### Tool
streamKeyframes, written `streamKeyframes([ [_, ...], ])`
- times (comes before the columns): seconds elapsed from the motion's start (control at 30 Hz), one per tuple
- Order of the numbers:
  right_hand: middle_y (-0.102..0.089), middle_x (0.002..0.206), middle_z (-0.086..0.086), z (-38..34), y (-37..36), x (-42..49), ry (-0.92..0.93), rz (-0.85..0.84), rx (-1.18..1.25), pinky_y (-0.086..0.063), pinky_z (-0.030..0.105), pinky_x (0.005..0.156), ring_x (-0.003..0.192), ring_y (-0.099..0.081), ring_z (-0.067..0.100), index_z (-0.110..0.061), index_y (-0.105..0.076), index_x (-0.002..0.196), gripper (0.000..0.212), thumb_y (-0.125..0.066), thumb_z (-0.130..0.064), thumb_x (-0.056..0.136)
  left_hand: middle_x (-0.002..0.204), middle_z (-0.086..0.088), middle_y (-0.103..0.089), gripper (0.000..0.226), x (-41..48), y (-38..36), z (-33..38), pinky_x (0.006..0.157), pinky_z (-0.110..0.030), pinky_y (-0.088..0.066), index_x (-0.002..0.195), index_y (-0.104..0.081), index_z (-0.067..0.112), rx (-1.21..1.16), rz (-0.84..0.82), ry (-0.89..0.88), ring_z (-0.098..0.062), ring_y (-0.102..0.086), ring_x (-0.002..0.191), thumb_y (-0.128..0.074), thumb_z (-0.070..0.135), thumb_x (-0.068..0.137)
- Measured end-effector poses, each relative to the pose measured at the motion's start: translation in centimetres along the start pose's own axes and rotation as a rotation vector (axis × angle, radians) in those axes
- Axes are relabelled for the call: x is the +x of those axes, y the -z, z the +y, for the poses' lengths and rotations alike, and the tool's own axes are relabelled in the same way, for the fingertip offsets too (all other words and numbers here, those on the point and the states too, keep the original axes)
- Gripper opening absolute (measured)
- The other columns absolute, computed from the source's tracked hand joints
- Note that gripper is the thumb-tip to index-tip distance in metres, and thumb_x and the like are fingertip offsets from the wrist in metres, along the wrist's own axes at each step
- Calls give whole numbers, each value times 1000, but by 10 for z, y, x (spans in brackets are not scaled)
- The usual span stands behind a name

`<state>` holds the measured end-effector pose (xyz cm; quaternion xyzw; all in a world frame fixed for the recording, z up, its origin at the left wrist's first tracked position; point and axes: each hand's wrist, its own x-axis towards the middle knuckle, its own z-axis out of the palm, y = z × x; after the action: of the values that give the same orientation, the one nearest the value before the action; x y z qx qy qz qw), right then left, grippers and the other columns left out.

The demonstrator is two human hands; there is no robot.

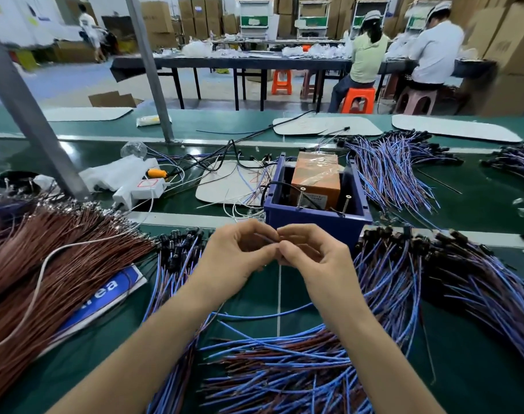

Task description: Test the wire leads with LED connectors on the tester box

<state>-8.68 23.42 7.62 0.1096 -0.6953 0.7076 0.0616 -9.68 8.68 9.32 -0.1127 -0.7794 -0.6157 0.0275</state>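
Left hand (239, 258): raised at centre, forearm coming in from the lower left. The fingers are curled and the thumb and forefinger tips meet, so the grip is closed on a thin wire lead (267, 238).
Right hand (313, 258): mirrors it from the lower right, its fingertips against the left's. Its grip pinches the same lead, and the lead's ends are hidden in the fingers.
Wire lead: held in the air over the tabletop, just on the near side of the tester box. Only a short purplish stretch shows between the two hands.
Tester box (314, 218): blue and open-topped, right behind the knuckles. An orange block (316, 177) wrapped in clear tape sits inside, and two screws (302, 198) stand upright along the near side.
Blue leads, near (284, 369): a loose heap under both forearms.
Blue leads, right (434, 270): a thick fan with black connectors bunched at its far end, close beside the box.
Blue leads, far (389, 171): another spread beyond the box, to its right.
Brown wires (60, 249): a big sheaf on the left, with a white cable (39, 282) looping across it.
Blue-and-white sign (105, 297): lies flat, partly under the brown sheaf.
White adapter (141, 189): left of the box among tangled cords.
Tabletop (254, 297): dark green, with a pale line running toward the hands.
Grey post (30, 115): slants up at the left.
Room: a workshop with stacked cardboard cartons. Two seated workers are at a long table at the back, and there are orange stools (357, 100).
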Motion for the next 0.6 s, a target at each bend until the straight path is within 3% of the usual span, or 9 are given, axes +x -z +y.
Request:
streamKeyframes([
  [0.1,-74,82,-2,6,4,3,-9,60,34,-54,19,72,81,-70,12,-29,-73,83,25,-66,-5,88,67,-5,-67,23,5,-13,-3,53,-18,-48,100,-61,13,-132,65,57,-7,-58,56,-70,2,81],
  [0.2,-72,77,-3,13,11,7,-40,113,133,-52,17,71,78,-68,10,-29,-73,76,36,-63,4,87,65,1,-66,11,8,-30,-8,52,-16,-46,85,-65,15,-255,98,137,-4,-57,54,-69,5,83],
  [0.33,-71,74,-1,23,17,10,-76,206,191,-54,18,70,76,-69,11,-23,-70,72,39,-59,11,87,62,9,-65,16,16,-48,-14,48,-14,-42,73,-65,22,-314,122,259,-1,-53,51,-69,12,85],
  [0.47,-71,87,4,30,33,14,-63,452,-91,-56,26,76,75,-69,12,-26,-70,79,35,-57,4,92,75,1,-73,12,33,-54,-15,45,-16,-44,80,-61,18,-414,78,364,-5,-52,46,-63,13,91],
  [0.6,-68,98,7,36,43,15,-54,594,-247,-52,23,78,79,-66,9,-26,-69,92,28,-55,-2,95,65,-2,-68,12,46,-60,-15,46,-15,-47,82,-65,9,-359,84,356,-3,-50,40,-59,10,93],
])
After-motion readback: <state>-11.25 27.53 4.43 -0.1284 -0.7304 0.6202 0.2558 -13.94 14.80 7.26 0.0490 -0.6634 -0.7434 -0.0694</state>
